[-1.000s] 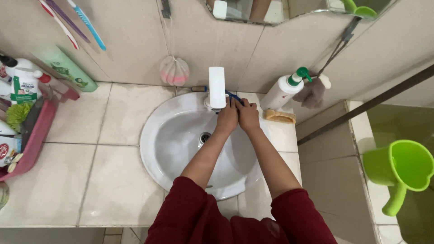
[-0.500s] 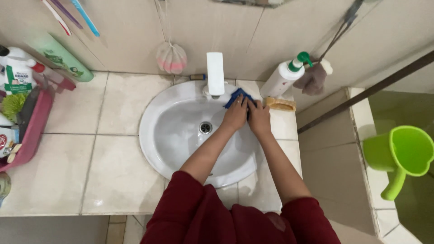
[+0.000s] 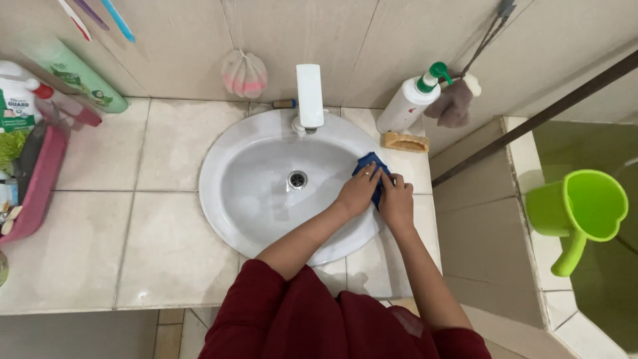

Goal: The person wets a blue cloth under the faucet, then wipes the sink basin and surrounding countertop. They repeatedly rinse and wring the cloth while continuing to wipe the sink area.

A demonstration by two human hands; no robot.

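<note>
**Two hands press a blue cloth on a sink rim**

A small dark blue cloth (image 3: 369,167) lies on the right rim of a white oval sink (image 3: 229,199), partly over the inner slope of the bowl. Both hands rest on it side by side, touching. The left hand (image 3: 359,193) lies flat with fingers together, pressing on the cloth's near edge, a ring on one finger. The right hand (image 3: 397,201) sits just beside it on the rim, fingers curled down over the cloth's right side. Whether either hand pinches the cloth or only presses it cannot be told. Both forearms are bare, coming out of dark red sleeves (image 3: 279,319) at the bottom of the view.

A drain (image 3: 297,178) sits in the middle of the bowl. A white tap (image 3: 310,97) stands at the back rim. Right of the tap, against the wall, leans a white pump bottle (image 3: 407,105) with a green top, and a yellow sponge (image 3: 405,141) lies just in front of it. A pink and white mesh pouf (image 3: 244,73) hangs on the wall left of the tap. The sink is set in a pale tiled counter (image 3: 133,233). At the far left edge sits a pink tray (image 3: 36,193) crowded with bottles. Far right, well apart from the sink, hangs a bright green scoop (image 3: 585,209).
</note>
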